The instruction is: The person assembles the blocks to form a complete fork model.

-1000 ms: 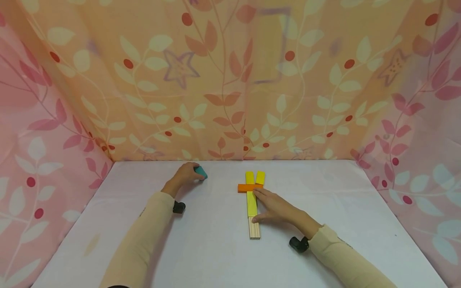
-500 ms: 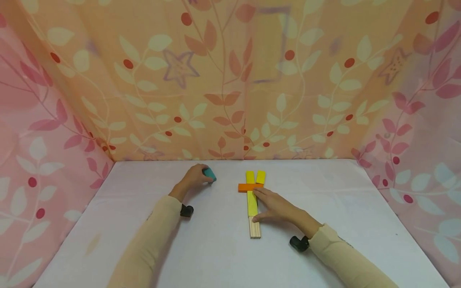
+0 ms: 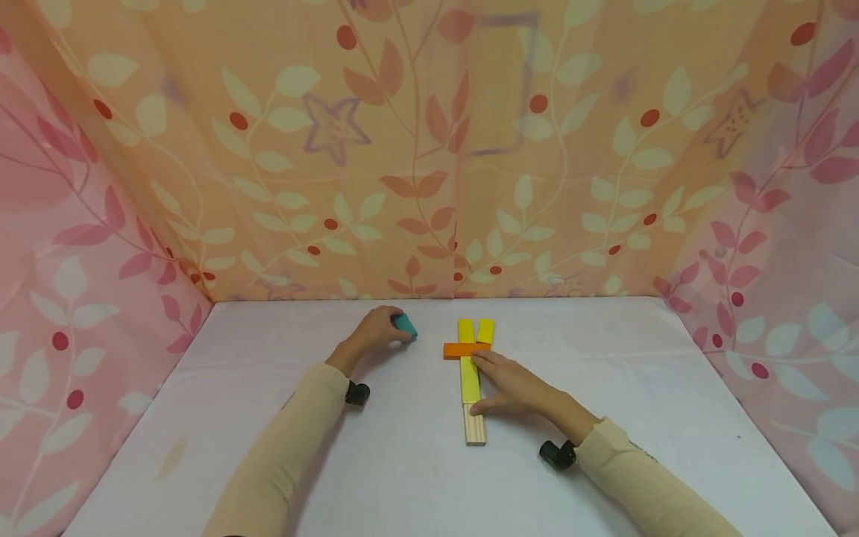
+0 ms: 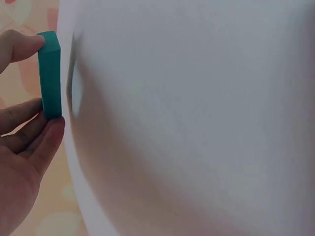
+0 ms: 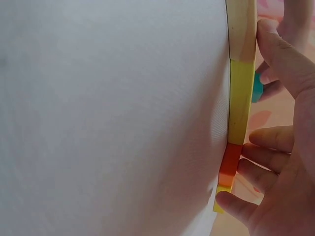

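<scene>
My left hand (image 3: pixel 376 331) pinches a teal block (image 3: pixel 406 327) between thumb and fingers. In the left wrist view the teal block (image 4: pixel 50 76) is held by its two ends, apart from the tabletop. A row of blocks lies on the table: a plain wood block (image 3: pixel 475 431) nearest, a long yellow block (image 3: pixel 470 380), an orange block (image 3: pixel 456 350) set crosswise, and two yellow blocks (image 3: pixel 466 330) beyond it. My right hand (image 3: pixel 517 384) lies over the row's right side. Its thumb touches the wood block, and its fingertips rest at the orange block (image 5: pixel 230 160).
White cloth covers the table (image 3: pixel 403 477). A floral curtain (image 3: pixel 429 186) hangs along the back edge, with pink curtains at both sides. Each wrist carries a small black camera (image 3: pixel 557 455).
My left hand has carried the teal block to the right, closer to the row. The right hand and the laid blocks have stayed in place.
</scene>
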`<state>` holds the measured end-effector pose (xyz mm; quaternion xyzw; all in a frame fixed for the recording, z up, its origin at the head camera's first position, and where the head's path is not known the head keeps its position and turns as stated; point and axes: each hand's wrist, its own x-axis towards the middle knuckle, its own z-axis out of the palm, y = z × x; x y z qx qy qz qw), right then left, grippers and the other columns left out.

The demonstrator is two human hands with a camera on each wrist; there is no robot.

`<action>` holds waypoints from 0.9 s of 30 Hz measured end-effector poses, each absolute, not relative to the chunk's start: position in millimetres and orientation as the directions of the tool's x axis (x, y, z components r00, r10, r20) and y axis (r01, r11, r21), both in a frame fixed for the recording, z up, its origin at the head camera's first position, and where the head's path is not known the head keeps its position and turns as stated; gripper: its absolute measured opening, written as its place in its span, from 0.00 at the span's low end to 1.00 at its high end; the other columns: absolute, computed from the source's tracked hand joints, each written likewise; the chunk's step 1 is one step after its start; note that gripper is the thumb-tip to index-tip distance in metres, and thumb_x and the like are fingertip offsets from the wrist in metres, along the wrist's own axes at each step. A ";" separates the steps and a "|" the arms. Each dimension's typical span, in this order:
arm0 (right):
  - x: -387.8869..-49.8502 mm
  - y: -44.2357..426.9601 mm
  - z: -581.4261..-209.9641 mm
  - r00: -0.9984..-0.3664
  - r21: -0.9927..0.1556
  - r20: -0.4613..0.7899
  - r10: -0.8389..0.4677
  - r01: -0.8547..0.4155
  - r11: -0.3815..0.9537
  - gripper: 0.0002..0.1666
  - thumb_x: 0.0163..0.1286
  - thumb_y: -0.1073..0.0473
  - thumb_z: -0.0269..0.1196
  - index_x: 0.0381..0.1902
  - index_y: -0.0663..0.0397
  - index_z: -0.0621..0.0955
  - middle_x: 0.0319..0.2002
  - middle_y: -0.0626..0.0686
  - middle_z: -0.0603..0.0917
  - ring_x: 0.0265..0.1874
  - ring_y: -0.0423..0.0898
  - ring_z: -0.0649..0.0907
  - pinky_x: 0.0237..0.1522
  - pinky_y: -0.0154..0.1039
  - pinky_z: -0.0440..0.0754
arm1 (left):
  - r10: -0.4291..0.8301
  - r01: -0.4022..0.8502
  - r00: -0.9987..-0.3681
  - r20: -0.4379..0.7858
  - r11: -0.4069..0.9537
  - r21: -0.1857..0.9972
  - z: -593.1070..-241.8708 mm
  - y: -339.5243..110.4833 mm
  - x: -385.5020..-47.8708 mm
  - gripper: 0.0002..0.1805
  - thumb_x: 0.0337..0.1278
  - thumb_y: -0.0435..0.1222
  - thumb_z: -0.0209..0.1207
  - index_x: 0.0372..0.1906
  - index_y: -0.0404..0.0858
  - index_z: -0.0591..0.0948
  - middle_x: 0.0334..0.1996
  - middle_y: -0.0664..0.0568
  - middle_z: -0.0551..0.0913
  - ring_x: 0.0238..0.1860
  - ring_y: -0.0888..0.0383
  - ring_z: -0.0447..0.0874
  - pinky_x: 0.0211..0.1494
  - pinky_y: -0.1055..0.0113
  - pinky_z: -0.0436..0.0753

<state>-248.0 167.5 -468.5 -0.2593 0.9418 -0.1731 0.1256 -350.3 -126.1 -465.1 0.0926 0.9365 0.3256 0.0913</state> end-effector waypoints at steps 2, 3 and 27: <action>-248.4 167.8 -468.7 -0.833 -0.387 -0.144 -0.535 -0.450 0.805 0.62 0.50 0.28 0.69 0.74 0.56 0.62 0.74 0.56 0.62 0.73 0.56 0.63 0.71 0.55 0.65 | 0.234 0.113 -0.966 -0.111 0.768 0.630 -464.1 -121.4 -350.3 0.37 0.49 0.43 0.68 0.64 0.32 0.73 0.60 0.40 0.77 0.56 0.47 0.76 0.64 0.53 0.76; -248.4 168.0 -468.8 -0.832 -0.389 -0.140 -0.537 -0.452 0.803 0.62 0.50 0.29 0.69 0.73 0.57 0.63 0.74 0.57 0.62 0.73 0.56 0.64 0.71 0.55 0.65 | 0.232 0.110 -0.966 -0.113 0.767 0.632 -463.7 -119.2 -350.5 0.36 0.49 0.43 0.68 0.64 0.32 0.74 0.60 0.40 0.77 0.56 0.47 0.76 0.64 0.53 0.76; -247.4 170.5 -468.1 -0.809 -0.433 -0.104 -0.579 -0.488 0.758 0.59 0.53 0.33 0.70 0.72 0.62 0.64 0.74 0.59 0.63 0.72 0.58 0.64 0.70 0.56 0.66 | 0.223 0.067 -0.963 -0.153 0.745 0.664 -462.4 -69.0 -348.9 0.36 0.50 0.45 0.70 0.63 0.35 0.74 0.60 0.43 0.77 0.53 0.48 0.75 0.64 0.55 0.77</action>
